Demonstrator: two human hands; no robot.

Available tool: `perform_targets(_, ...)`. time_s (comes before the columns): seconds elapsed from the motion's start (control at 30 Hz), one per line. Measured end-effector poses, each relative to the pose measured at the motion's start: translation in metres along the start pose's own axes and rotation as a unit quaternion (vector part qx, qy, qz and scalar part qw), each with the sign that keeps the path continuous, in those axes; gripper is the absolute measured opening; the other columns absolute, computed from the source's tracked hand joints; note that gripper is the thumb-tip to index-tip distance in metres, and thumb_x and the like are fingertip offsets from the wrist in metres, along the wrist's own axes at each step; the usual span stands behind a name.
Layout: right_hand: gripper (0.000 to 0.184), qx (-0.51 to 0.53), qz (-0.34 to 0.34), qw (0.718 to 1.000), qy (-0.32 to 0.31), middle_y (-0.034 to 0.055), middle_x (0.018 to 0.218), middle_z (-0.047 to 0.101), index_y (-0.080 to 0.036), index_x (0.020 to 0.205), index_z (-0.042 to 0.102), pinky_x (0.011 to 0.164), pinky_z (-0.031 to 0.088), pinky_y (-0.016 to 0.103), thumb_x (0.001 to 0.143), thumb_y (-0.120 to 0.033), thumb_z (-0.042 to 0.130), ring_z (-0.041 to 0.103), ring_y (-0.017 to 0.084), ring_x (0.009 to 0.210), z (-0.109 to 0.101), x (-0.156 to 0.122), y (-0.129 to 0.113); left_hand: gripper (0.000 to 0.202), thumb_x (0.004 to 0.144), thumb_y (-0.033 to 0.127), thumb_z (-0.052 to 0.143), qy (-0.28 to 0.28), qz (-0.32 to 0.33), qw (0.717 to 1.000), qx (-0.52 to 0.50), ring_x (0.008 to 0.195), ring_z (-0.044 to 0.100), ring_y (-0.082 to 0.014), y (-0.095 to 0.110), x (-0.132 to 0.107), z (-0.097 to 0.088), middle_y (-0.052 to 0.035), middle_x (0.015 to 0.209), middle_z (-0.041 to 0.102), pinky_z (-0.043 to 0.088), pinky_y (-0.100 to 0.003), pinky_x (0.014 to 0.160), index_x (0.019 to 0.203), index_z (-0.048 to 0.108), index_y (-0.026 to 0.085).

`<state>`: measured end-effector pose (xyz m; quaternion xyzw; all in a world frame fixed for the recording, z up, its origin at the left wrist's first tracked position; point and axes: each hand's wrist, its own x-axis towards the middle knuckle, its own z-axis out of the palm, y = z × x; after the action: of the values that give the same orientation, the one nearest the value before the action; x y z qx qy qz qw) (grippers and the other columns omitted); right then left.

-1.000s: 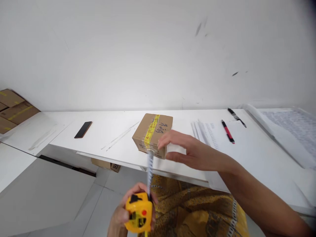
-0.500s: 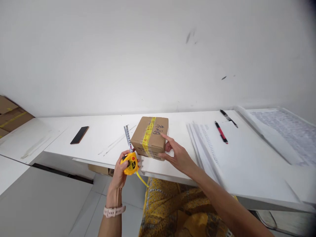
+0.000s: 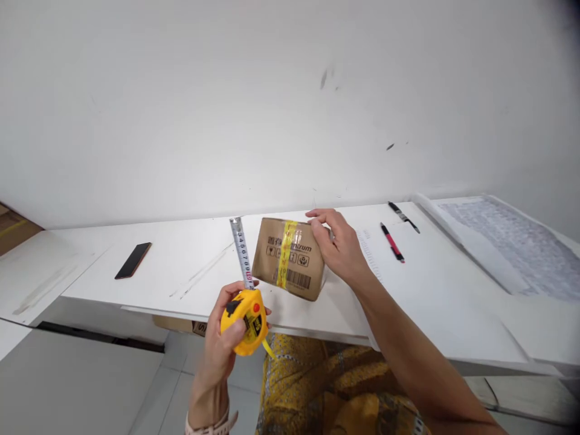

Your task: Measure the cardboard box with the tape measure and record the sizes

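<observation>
Wrapped in my left hand (image 3: 220,338) is a yellow tape measure (image 3: 248,323). Its metal blade (image 3: 240,251) is drawn out a short way, pointing away from me just left of a small cardboard box (image 3: 290,257). A band of yellow printed tape runs down the box's middle, over a printed face with symbols and a barcode that is turned towards me. My right hand (image 3: 338,244) grips the box at its upper right corner, thumb on the near side and fingers over the top edge. The box is tilted above the white table, its underside hidden.
A dark phone (image 3: 133,260) lies on the white table (image 3: 199,254) to the left. On the right are paper sheets (image 3: 435,296), a red and black pen (image 3: 392,243), a black pen (image 3: 404,217) and a plastic-wrapped stack of sheets (image 3: 498,241). More cardboard (image 3: 16,228) sits at the far left.
My right hand has moved to the box's top edge and tipped it up, so the printed side now faces me. My left hand has brought the tape measure closer to me.
</observation>
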<state>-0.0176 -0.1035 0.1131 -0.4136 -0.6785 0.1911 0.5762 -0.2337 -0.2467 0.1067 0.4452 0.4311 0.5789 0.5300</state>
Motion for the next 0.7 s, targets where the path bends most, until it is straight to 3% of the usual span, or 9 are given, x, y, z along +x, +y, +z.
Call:
perform_targets(0.13,0.025,0.067,0.036,0.996,-0.047,0.0063,0.107,0.068,-0.022,0.102,0.06,0.078,0.046,0.034,0.098,-0.035,0.04,0.061,0.019,0.092,-0.002,0.005,0.011,0.055,0.075,0.047,0.076,-0.071,-0.042,0.997,0.005,0.087,0.069,-0.0287,-0.003,0.007,0.023,-0.0071,0.104,0.063,0.059,-0.039,0.07,0.12,0.054,0.024)
perform_targets(0.27,0.026,0.087,0.025,0.993,-0.075,0.0064,0.109,0.068,-0.021,0.102,0.061,0.077,0.045,0.032,0.099,-0.039,0.043,0.06,0.018,0.091,-0.008,0.004,0.009,0.05,0.078,0.045,0.074,-0.097,-0.079,0.992,0.028,0.081,0.069,-0.026,-0.004,0.022,0.032,-0.0052,0.096,0.062,0.058,-0.039,0.069,0.118,0.054,0.023)
perform_targets(0.53,0.024,0.069,0.006,0.993,-0.097,0.006,0.103,0.067,-0.021,0.108,0.061,0.077,0.047,0.032,0.099,-0.034,0.042,0.06,0.018,0.089,-0.009,0.0,0.005,0.047,0.078,0.048,0.071,-0.095,-0.099,0.989,0.062,0.073,0.066,-0.0213,-0.003,0.019,0.029,-0.0044,0.094,0.062,0.055,-0.034,0.064,0.114,0.057,0.021)
perform_targets(0.7,0.034,0.035,-0.078,0.987,-0.137,0.0065,0.113,0.062,-0.027,0.126,0.056,0.093,0.046,0.038,0.1,-0.02,0.035,0.057,0.019,0.107,-0.012,0.005,0.002,0.049,0.077,0.047,0.072,-0.091,-0.101,0.988,0.076,0.077,0.065,-0.021,-0.005,0.019,0.02,-0.005,0.097,0.063,0.053,-0.032,0.066,0.116,0.056,0.022)
